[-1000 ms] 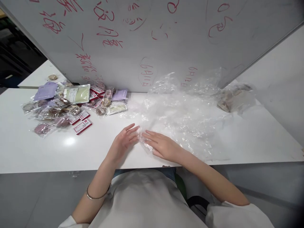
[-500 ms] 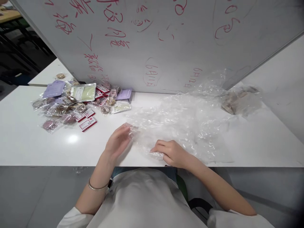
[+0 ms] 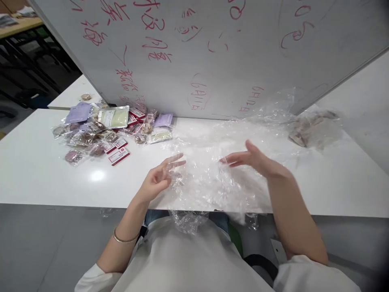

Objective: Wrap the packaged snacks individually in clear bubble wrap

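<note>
A large crumpled sheet of clear plastic film (image 3: 209, 178) covers the middle of the white table, and its near edge hangs over the front towards my lap. My left hand (image 3: 158, 178) is at the film's left edge, thumb and a bent finger pinched together on it while two other fingers stretch out over the film. Above the film's middle is my right hand (image 3: 246, 158), palm turned down, fingers straight and thumb lifted apart. It grips nothing that I can see.
Packaged items lie heaped at the left: green pouches (image 3: 114, 117), purple packets (image 3: 78, 112), wrapped round pieces (image 3: 73, 157) and red-edged white cards (image 3: 119, 155). A whiteboard (image 3: 170, 89) with red writing stands behind. Brownish crumpled material under plastic (image 3: 299, 134) lies at the right.
My right hand has let go of the bunched film near the front edge and moved up and right, its fingers straightened. The film's near part now droops over the table edge.
</note>
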A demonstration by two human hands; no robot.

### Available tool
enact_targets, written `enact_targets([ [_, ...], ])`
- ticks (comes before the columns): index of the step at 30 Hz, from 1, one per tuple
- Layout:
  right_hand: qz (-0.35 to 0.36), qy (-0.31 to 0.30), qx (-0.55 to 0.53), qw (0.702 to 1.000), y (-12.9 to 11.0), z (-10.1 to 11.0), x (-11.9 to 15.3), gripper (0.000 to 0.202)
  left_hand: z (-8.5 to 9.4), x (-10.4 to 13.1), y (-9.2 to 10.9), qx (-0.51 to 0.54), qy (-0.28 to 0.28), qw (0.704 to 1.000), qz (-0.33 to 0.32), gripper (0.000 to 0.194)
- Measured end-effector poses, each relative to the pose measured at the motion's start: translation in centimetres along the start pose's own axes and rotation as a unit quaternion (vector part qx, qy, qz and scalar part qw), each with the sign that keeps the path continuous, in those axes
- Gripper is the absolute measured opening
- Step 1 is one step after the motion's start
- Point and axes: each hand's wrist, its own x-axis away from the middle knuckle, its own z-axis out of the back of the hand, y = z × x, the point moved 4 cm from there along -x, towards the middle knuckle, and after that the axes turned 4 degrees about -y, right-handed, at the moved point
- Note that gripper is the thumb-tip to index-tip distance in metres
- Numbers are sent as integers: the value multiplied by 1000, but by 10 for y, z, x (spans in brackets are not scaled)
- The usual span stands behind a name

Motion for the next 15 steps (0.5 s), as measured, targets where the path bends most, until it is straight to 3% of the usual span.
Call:
enact_targets([
  [2, -17, -121, -118, 985, 8, -32, -25, 73, -8, 0, 2, 2, -45, 999, -10, 17],
  [3, -17, -128, -172, 977, 9, -44, -34, 61, -12, -1, 3, 28, -65, 997, -12, 19],
  [5, 4, -76, -241, 968, 9, -57, -46, 39, -16, -3, 3, 128, -57, 990, 3, 42],
  [8, 50, -3, -275, 960, 2, -59, -50, 27, -17, -8, -8, 246, 53, 961, 115, 56],
  [10, 86, 20, -242, 966, -7, -53, -49, 24, -23, -9, -18, 261, 52, 936, 231, 55],
  [12, 113, 33, -167, 979, -17, -46, -46, 26, -31, -10, -23, 242, -14, 917, 316, 59],
  [14, 122, 53, -67, 989, -28, -34, -44, 32, -32, -12, -22, 197, -53, 921, 331, 58],
  [15, 116, 67, -13, 991, -32, -26, -44, 34, -28, -15, -21, 170, -42, 932, 317, 54],
])
